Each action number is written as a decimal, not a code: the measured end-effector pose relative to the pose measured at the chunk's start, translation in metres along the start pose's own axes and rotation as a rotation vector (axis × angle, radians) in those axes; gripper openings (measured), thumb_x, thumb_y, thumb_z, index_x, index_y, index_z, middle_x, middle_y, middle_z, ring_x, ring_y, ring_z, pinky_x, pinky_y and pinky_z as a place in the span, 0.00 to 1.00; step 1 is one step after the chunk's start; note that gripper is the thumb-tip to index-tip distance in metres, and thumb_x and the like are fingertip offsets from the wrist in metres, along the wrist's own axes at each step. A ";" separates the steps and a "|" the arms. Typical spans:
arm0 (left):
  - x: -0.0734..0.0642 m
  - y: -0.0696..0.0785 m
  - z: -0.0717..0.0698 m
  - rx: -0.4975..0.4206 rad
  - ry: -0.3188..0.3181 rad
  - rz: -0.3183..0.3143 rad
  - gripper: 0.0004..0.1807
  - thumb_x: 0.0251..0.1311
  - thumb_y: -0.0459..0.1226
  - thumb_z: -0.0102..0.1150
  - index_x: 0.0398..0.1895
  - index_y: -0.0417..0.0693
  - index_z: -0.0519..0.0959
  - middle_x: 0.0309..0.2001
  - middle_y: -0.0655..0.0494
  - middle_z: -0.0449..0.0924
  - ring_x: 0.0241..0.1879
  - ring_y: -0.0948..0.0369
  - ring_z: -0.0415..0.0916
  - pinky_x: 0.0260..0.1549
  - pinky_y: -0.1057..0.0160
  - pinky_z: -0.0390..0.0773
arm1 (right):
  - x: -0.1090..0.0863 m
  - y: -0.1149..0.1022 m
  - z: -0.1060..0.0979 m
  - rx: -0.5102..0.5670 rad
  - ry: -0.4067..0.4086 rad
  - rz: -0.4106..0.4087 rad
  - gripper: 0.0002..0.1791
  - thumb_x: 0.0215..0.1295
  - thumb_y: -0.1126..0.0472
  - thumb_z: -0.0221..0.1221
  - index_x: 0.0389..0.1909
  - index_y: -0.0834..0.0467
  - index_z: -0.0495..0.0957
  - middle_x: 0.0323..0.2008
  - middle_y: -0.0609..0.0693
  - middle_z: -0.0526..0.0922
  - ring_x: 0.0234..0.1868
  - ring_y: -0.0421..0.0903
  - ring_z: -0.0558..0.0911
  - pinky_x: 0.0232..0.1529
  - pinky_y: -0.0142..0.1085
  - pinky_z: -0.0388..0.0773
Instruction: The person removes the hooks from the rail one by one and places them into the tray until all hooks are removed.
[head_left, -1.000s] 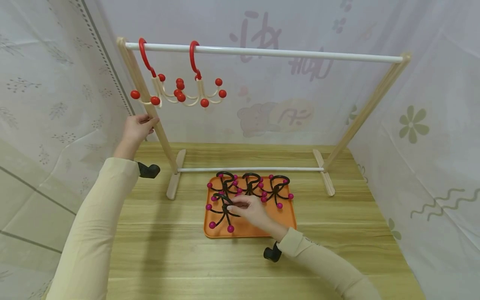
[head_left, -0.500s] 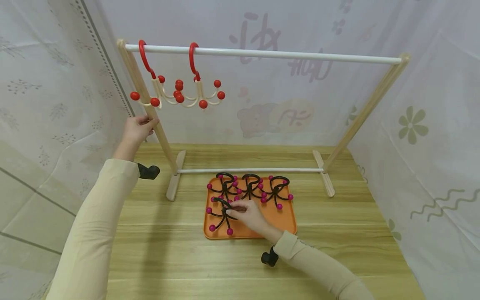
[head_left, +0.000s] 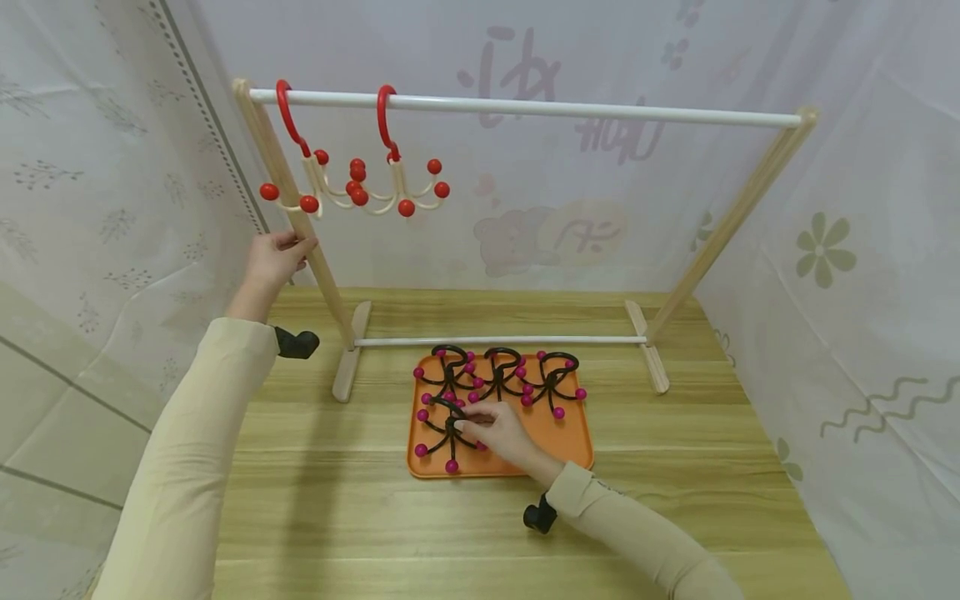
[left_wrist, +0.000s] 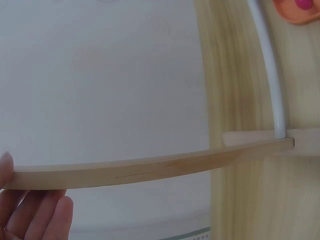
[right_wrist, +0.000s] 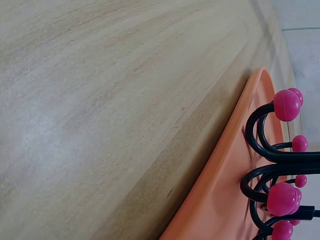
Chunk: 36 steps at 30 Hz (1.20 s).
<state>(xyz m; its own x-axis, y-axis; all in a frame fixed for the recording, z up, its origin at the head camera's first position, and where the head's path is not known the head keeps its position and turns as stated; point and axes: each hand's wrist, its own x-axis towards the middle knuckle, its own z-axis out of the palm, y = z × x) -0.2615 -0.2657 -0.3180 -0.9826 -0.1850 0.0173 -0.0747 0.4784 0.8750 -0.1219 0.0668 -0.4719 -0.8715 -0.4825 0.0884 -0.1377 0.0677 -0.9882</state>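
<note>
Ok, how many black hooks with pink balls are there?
4. The left hook, middle hook and right hook line the far side of the orange tray; the right hand pinches the front hook. None seems hidden.

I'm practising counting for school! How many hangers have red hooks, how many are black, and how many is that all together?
Red-hooked hangers on the upper white rail: 2
Black hangers at the orange tray, one pinched by the right hand: 4
Total: 6

Two claw hangers (head_left: 397, 177) hang above the left hand (head_left: 272, 260); on the tray (head_left: 558, 433), beyond the right hand (head_left: 501, 429), three others (head_left: 498, 377) perhaps touch.
</note>
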 end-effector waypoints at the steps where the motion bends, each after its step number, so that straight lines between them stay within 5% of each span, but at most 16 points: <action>1: 0.000 0.000 0.000 -0.004 0.002 -0.004 0.27 0.61 0.47 0.47 0.55 0.34 0.68 0.50 0.42 0.68 0.46 0.55 0.67 0.48 0.58 0.69 | 0.000 0.000 0.000 -0.001 0.001 0.000 0.12 0.57 0.70 0.56 0.41 0.74 0.75 0.36 0.62 0.79 0.38 0.60 0.78 0.36 0.36 0.78; 15: 0.000 0.000 -0.001 -0.005 -0.008 -0.018 0.28 0.60 0.48 0.47 0.56 0.35 0.67 0.51 0.43 0.68 0.47 0.55 0.66 0.48 0.61 0.70 | 0.002 -0.001 0.001 -0.044 0.003 0.037 0.13 0.57 0.70 0.56 0.43 0.72 0.75 0.37 0.62 0.79 0.37 0.53 0.79 0.37 0.33 0.77; 25: -0.001 0.000 -0.001 -0.015 -0.021 -0.016 0.29 0.60 0.48 0.47 0.57 0.34 0.66 0.52 0.40 0.66 0.49 0.53 0.66 0.49 0.59 0.69 | 0.000 -0.006 -0.009 -0.076 -0.002 0.078 0.16 0.57 0.66 0.58 0.46 0.69 0.75 0.38 0.63 0.78 0.38 0.51 0.78 0.38 0.40 0.77; 31: -0.001 0.000 -0.001 -0.012 -0.024 -0.002 0.29 0.61 0.47 0.47 0.57 0.34 0.66 0.51 0.41 0.67 0.48 0.53 0.66 0.49 0.58 0.69 | 0.004 -0.018 -0.021 -0.175 0.049 0.039 0.13 0.57 0.62 0.59 0.42 0.64 0.78 0.38 0.52 0.80 0.36 0.44 0.78 0.36 0.36 0.76; 36: 0.000 0.000 -0.001 0.002 -0.016 0.004 0.28 0.61 0.48 0.46 0.56 0.34 0.67 0.50 0.42 0.68 0.46 0.55 0.67 0.48 0.59 0.69 | 0.015 -0.041 -0.037 -0.170 0.053 0.022 0.13 0.59 0.61 0.57 0.43 0.62 0.78 0.37 0.52 0.80 0.37 0.48 0.77 0.34 0.45 0.75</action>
<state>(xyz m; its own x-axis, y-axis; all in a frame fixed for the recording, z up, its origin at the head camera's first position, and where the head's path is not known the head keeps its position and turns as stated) -0.2617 -0.2668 -0.3180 -0.9855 -0.1690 0.0129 -0.0711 0.4812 0.8737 -0.1465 0.0894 -0.4251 -0.8983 -0.4324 0.0782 -0.1921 0.2264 -0.9549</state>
